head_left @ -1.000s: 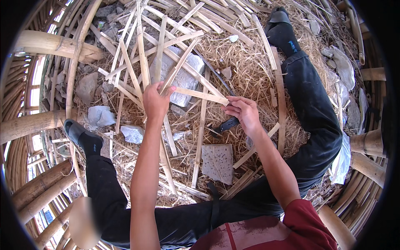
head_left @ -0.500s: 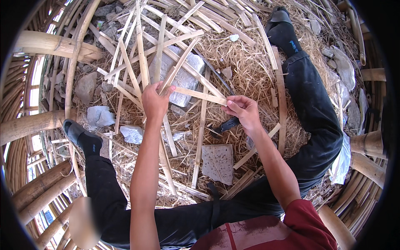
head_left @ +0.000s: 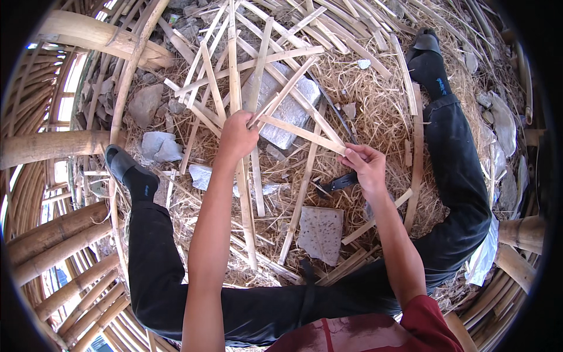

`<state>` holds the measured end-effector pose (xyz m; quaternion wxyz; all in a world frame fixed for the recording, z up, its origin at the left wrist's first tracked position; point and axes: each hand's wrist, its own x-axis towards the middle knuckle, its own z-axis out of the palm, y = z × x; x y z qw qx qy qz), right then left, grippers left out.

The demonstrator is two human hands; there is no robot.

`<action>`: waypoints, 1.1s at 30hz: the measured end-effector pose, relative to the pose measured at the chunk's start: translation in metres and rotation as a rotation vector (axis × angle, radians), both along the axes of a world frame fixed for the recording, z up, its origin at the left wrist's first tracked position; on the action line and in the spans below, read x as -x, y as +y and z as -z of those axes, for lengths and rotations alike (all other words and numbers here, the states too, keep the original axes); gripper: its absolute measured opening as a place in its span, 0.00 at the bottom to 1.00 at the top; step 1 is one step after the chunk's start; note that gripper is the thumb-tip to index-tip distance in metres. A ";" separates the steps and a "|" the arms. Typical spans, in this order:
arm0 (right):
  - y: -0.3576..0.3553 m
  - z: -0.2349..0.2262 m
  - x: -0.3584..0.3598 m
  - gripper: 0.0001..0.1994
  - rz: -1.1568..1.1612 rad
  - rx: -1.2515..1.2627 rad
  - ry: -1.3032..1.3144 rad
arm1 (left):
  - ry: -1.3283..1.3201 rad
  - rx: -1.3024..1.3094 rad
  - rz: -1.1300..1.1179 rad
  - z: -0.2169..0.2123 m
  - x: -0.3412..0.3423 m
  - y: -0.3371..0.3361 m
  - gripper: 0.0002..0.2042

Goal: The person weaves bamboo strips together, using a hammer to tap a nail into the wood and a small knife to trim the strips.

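Observation:
A flat, pale bamboo strip (head_left: 305, 134) stretches between my two hands, over a crossed lattice of long split-bamboo strips (head_left: 233, 64). My left hand (head_left: 239, 135) is closed around its left end, where several other strips meet; the fingers are partly hidden. At the other end, my right hand (head_left: 365, 167) pinches the strip between thumb and fingers, beside the tip of a longer slanting strip. Beneath the lattice lies a large pale stone block (head_left: 285, 111). A dark-handled tool (head_left: 339, 183) rests on the straw just left of my right hand; its far end is hard to make out.
My legs spread either side, the right leg (head_left: 460, 158) reaching forward. A pitted stone slab (head_left: 321, 234) lies between them. Rocks (head_left: 159, 146) sit near my left foot. Thick bamboo poles (head_left: 64, 146) line the left side, and plastic sheeting (head_left: 484, 252) lies at the right.
The view has turned slightly, so the strips, stones and legs appear farther right. Both hands keep hold of the strip, with little other visible movement.

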<state>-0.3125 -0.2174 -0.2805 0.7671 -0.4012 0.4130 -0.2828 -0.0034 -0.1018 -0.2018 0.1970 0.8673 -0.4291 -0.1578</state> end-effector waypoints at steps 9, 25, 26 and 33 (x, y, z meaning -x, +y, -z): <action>-0.001 -0.007 -0.001 0.14 0.017 -0.005 0.014 | -0.083 -0.012 -0.058 -0.008 0.051 0.005 0.19; -0.004 -0.004 -0.002 0.14 -0.006 0.025 0.052 | -0.116 -0.156 -0.009 -0.006 0.021 0.011 0.22; -0.004 -0.004 -0.002 0.14 -0.003 0.027 0.049 | -0.115 -0.185 0.004 -0.009 0.016 0.010 0.21; -0.005 -0.003 -0.001 0.12 -0.010 0.012 0.027 | -0.018 -0.259 0.047 -0.019 -0.002 0.003 0.15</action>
